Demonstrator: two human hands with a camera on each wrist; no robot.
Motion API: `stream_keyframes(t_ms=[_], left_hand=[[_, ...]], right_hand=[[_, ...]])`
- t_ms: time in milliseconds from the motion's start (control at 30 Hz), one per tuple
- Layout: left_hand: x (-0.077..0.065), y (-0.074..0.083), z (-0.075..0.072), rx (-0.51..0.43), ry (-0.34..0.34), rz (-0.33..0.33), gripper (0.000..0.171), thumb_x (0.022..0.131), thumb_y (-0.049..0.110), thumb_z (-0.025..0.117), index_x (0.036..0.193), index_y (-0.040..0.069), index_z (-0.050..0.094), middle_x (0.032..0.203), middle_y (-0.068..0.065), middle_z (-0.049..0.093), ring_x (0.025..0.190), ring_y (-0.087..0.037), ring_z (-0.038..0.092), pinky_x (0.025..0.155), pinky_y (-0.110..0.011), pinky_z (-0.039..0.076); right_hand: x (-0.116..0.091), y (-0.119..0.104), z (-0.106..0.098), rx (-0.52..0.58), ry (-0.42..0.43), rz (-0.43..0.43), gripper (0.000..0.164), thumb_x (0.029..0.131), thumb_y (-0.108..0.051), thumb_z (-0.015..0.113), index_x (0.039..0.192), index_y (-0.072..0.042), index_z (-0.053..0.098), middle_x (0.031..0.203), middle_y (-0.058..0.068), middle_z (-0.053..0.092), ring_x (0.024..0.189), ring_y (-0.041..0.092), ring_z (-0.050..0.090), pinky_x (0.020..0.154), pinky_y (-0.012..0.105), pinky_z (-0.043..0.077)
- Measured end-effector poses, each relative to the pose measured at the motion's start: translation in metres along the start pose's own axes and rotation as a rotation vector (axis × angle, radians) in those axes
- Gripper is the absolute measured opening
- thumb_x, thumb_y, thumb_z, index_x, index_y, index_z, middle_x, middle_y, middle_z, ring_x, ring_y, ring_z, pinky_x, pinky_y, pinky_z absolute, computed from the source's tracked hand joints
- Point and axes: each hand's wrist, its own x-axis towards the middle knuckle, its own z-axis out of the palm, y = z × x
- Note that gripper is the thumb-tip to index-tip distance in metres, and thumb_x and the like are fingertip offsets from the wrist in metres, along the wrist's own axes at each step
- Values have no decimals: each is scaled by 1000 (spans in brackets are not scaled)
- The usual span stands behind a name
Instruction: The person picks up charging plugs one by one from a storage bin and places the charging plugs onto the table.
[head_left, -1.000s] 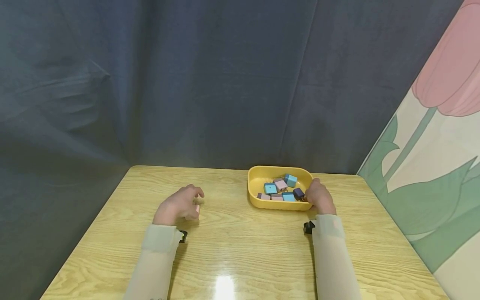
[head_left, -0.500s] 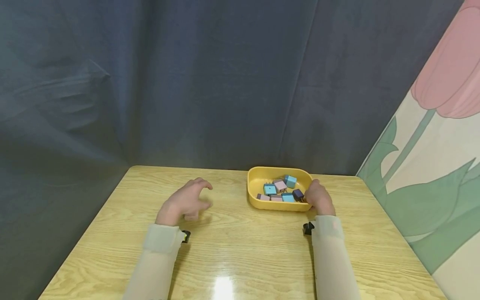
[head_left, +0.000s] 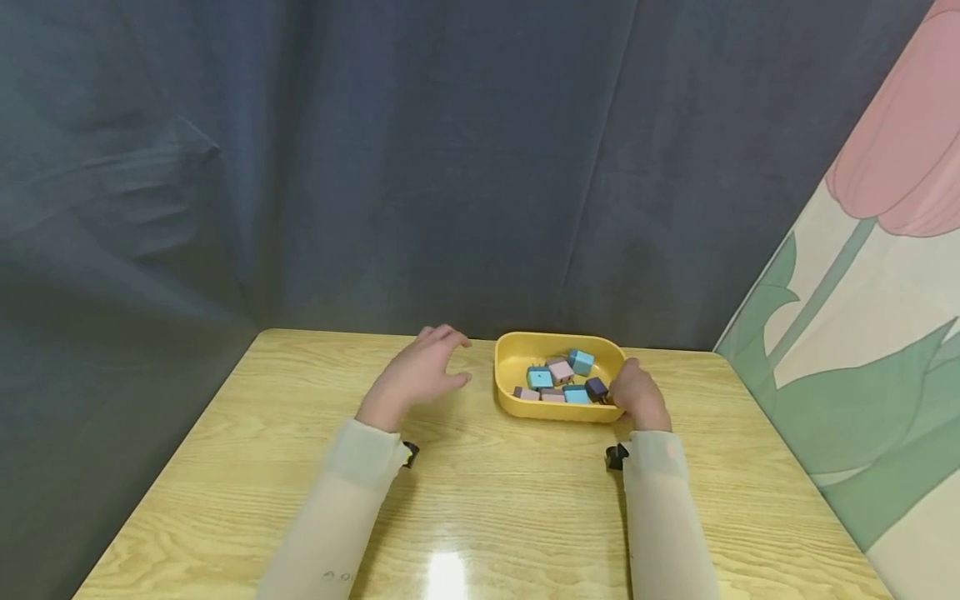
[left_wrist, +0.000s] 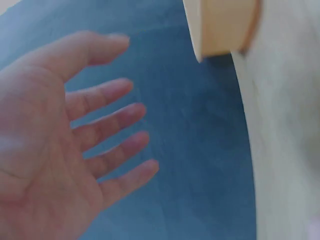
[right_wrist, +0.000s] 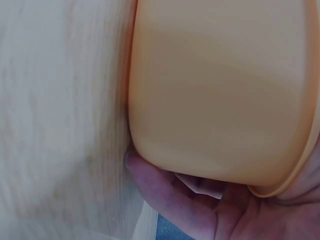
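Note:
A yellow plastic bin (head_left: 558,412) stands near the table's far edge, holding several small plug chargers. Among these are a light blue charger (head_left: 540,379), a pink charger (head_left: 560,372) and a dark blue charger (head_left: 596,388). My right hand (head_left: 640,396) grips the bin's right end; in the right wrist view its fingers curl round the bin wall (right_wrist: 220,100). Left of the bin my left hand (head_left: 418,373) hovers with nothing in it. The left wrist view shows that palm (left_wrist: 55,145) with fingers spread, apart from the bin's corner (left_wrist: 225,30).
The wood-grain table (head_left: 487,492) spreads in front of the bin. A dark blue curtain (head_left: 450,167) hangs behind it, and a wall with a painted tulip (head_left: 900,158) rises at the right. A pale pink patch shows at the left wrist view's lower right edge, too cut off to identify.
My left hand has moved right and away from me, closer to the bin, its fingers now spread wider. The right hand and the bin have stayed in place.

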Motion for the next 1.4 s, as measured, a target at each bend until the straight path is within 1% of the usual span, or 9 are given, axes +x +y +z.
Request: stream_keyframes(t_ms=[133, 233, 467, 567, 700, 933, 1167, 1267, 1400], left_hand=[[22, 25, 6, 26, -15, 19, 55, 103, 34, 75, 150, 12, 60, 152, -7, 61, 144, -31, 54, 124, -49, 49], [38, 43, 18, 52, -40, 13, 57, 104, 37, 72, 154, 13, 58, 154, -7, 60, 146, -31, 54, 124, -47, 49], [66, 70, 55, 211, -89, -18, 49, 102, 39, 73, 145, 17, 66, 143, -3, 66, 128, -25, 61, 104, -41, 60], [73, 78, 67, 225, -118, -25, 44, 100, 39, 75, 139, 18, 70, 134, -1, 69, 121, -23, 62, 98, -41, 61], [80, 87, 74, 199, -167, -45, 45, 101, 38, 76, 141, 19, 72, 131, -1, 69, 118, -21, 63, 97, -41, 60], [87, 90, 80, 246, -223, -61, 39, 104, 37, 72, 139, 20, 73, 132, -2, 73, 110, -19, 70, 91, -38, 62], [87, 93, 80, 198, -280, -118, 32, 107, 29, 68, 136, 16, 75, 137, -3, 75, 100, -16, 66, 82, -33, 54], [87, 93, 82, 181, -292, -137, 31, 108, 28, 67, 136, 16, 74, 141, -3, 73, 102, -16, 66, 81, -32, 51], [87, 94, 84, 166, -315, -168, 29, 108, 28, 68, 133, 16, 76, 149, -4, 69, 117, -18, 67, 85, -32, 52]], right_hand=[[0, -1, 1, -2, -4, 12, 51, 108, -3, 41, 151, 19, 24, 113, 32, 59, 85, 32, 64, 61, 29, 54], [0, 0, 0, 3, -6, 20, 50, 108, -3, 41, 150, 18, 24, 116, 33, 58, 88, 34, 64, 63, 30, 53], [2, 2, 0, 5, -6, 22, 50, 108, -3, 41, 150, 18, 24, 118, 34, 58, 91, 35, 64, 64, 29, 54], [3, 3, 0, 3, -3, 16, 50, 107, -3, 42, 149, 18, 24, 116, 33, 58, 89, 35, 64, 63, 30, 55], [2, 3, 0, 10, 7, 9, 49, 106, -3, 42, 148, 18, 26, 116, 34, 58, 89, 35, 64, 62, 31, 56], [-1, 0, 1, 9, 11, 6, 47, 107, -4, 42, 147, 18, 27, 115, 34, 59, 88, 34, 65, 60, 29, 56], [0, -2, 1, 9, 2, 6, 49, 107, -3, 42, 148, 18, 26, 113, 32, 59, 87, 33, 66, 60, 30, 58], [1, -1, 1, 3, -3, 15, 50, 108, -3, 42, 150, 17, 25, 114, 32, 59, 87, 33, 66, 62, 31, 59], [1, -1, 2, 2, -3, 17, 50, 108, -4, 42, 150, 17, 25, 113, 31, 59, 86, 32, 65, 63, 31, 58]])
